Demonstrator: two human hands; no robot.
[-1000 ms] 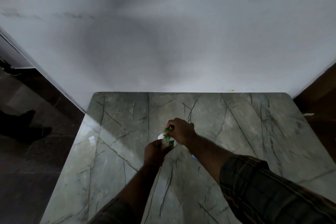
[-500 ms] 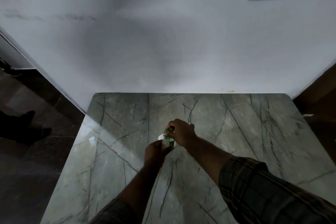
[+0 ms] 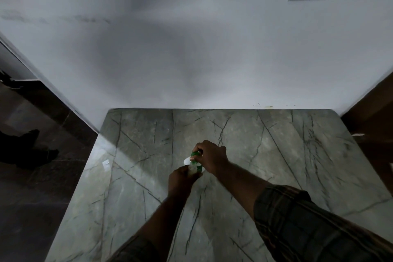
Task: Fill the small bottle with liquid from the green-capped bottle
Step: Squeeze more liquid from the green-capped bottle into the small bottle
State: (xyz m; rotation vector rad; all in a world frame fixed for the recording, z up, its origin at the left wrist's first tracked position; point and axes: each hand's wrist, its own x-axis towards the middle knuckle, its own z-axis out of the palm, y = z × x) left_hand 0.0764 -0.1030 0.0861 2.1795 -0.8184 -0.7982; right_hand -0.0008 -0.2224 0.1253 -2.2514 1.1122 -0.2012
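Observation:
A clear bottle with a green label (image 3: 196, 168) stands near the middle of the grey-green marble table (image 3: 276, 155). My left hand (image 3: 180, 178) grips its body from the near side. My right hand (image 3: 211, 158) curls over its top, fingers round the green cap (image 3: 195, 153). A small white object (image 3: 187, 161) shows just behind the bottle, mostly hidden by my hands; I cannot tell what it is. The small bottle cannot be made out.
The table butts against a white wall (image 3: 191, 59) at the back. A dark floor (image 3: 32, 187) drops off to the left, where a person's dark shoes (image 3: 25, 151) stand. A brown wooden surface (image 3: 374, 117) rises at the right.
Both hands have stayed on the bottle in the same place. No clear movement of the cap or bottle shows.

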